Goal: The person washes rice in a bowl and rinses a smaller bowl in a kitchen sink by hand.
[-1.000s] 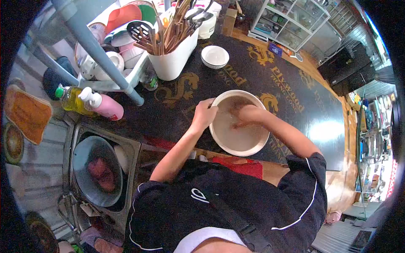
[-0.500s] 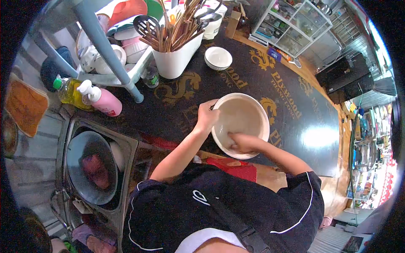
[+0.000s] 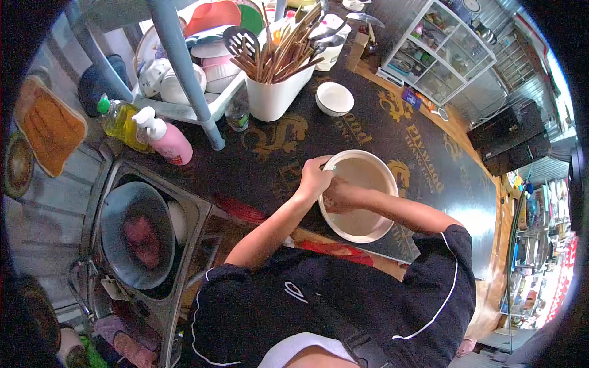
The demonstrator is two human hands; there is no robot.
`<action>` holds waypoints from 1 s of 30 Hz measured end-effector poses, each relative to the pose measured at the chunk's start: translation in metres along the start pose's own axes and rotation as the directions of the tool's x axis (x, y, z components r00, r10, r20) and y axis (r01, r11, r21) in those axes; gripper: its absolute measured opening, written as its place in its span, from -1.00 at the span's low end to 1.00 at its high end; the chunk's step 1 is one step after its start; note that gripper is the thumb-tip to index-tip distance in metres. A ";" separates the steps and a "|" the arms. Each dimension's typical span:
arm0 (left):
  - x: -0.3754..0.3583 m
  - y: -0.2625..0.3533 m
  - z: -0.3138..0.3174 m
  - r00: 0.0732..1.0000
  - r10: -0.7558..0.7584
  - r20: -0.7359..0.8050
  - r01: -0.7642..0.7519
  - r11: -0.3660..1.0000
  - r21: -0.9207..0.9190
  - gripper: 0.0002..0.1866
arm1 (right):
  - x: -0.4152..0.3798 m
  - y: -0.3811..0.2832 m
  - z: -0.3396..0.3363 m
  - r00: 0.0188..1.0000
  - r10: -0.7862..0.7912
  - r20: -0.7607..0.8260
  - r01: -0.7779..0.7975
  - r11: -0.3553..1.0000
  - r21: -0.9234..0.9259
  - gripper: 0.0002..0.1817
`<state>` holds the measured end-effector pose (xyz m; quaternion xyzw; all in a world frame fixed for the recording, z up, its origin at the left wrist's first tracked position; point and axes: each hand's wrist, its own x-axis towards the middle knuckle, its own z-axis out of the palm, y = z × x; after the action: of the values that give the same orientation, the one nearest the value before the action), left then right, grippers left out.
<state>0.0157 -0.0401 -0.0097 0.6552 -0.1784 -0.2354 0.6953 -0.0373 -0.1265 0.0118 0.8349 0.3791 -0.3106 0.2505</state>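
Observation:
A deep round pot point(image 3: 388, 178) with a pale rim stands near the table's front edge, with cloudy whitish water point(image 3: 368, 172) inside. My left hand point(image 3: 315, 180) is closed around its left rim, thumb on the inner side. Reaching down into the pot, my right hand point(image 3: 340, 195) is at the left inner wall, close to the left hand. Its fingers are partly under the cloudy water, so their shape and anything in them are hidden. What lies at the bottom of the pot does not show.
A white bowl point(image 3: 335, 99) and a white holder point(image 3: 273, 98) full of chopsticks and utensils stand farther back. A dish rack point(image 3: 208, 110) and a pink pump bottle point(image 3: 169, 144) are at left. The sink point(image 3: 190, 214) holds a grey basin point(image 3: 116, 257) with reddish meat.
My right hand has moved from the pot's near side to its left wall, beside my left hand. The whole view has shifted slightly; my left hand keeps the rim.

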 end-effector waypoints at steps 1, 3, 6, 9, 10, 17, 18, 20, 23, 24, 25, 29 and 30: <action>0.000 0.001 0.000 1.000 0.007 -0.003 -0.007 1.000 0.023 -0.67 | -0.009 0.004 0.012 0.969 0.136 -0.208 -0.079 0.961 0.264 -0.65; -0.002 0.004 0.000 1.000 -0.014 -0.007 0.014 1.000 -0.007 -0.67 | -0.021 0.012 0.033 0.877 0.317 -0.361 -0.093 0.850 0.519 -0.55; -0.002 0.004 0.001 0.998 -0.055 -0.009 0.054 0.998 -0.023 -0.67 | -0.036 0.017 0.044 0.863 0.451 -0.227 -0.207 0.727 0.655 -0.39; -0.005 0.006 0.000 0.996 0.055 -0.068 -0.045 0.990 0.132 -0.63 | -0.056 0.010 0.035 0.869 0.491 0.058 -0.388 0.605 0.696 -0.37; -0.007 0.008 0.000 0.976 0.187 -0.110 -0.151 0.950 0.272 -0.60 | -0.059 0.008 0.038 0.872 0.476 0.112 -0.392 0.542 0.744 -0.36; -0.003 0.028 0.035 0.574 0.140 0.807 -0.808 0.257 0.530 -0.67 | -0.036 -0.030 0.128 0.897 0.433 -0.085 -0.146 0.472 0.869 -0.36; -0.001 0.023 0.041 0.571 0.139 0.809 -0.811 0.253 0.528 -0.67 | -0.061 -0.028 0.054 0.867 0.346 0.358 -0.458 0.275 0.845 -0.39; 0.007 0.006 0.049 0.573 -0.296 0.764 -0.734 0.229 0.639 -0.71 | -0.057 -0.035 0.068 0.906 0.391 0.158 -0.265 0.235 0.935 -0.42; 0.012 0.013 0.052 0.501 -0.442 0.744 -0.791 0.115 0.601 -0.66 | -0.055 -0.045 0.055 0.846 0.505 -0.173 0.067 0.222 0.973 -0.50; 0.019 0.006 0.055 0.502 -0.447 0.741 -0.789 0.114 0.603 -0.66 | -0.052 -0.044 0.051 0.862 0.490 -0.132 0.074 0.135 0.988 -0.51; 0.027 -0.004 0.058 0.476 -0.545 0.690 -0.753 0.152 0.640 -0.68 | -0.050 -0.044 0.050 0.878 0.470 -0.091 0.078 0.046 0.996 -0.51; 0.021 0.001 0.050 0.611 -0.559 0.560 -0.504 0.271 0.820 -0.72 | -0.031 -0.050 0.089 0.878 0.478 0.004 0.299 -0.555 0.776 -0.54; 0.023 -0.004 0.051 0.613 -0.559 0.558 -0.503 0.269 0.822 -0.72 | -0.023 -0.054 0.102 0.876 0.480 0.035 0.393 -0.754 0.526 -0.55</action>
<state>0.0057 -0.0948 -0.0113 0.7558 -0.5522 -0.3514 -0.0174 -0.1248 -0.1722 -0.0513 0.5559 -0.2023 -0.2182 -0.7762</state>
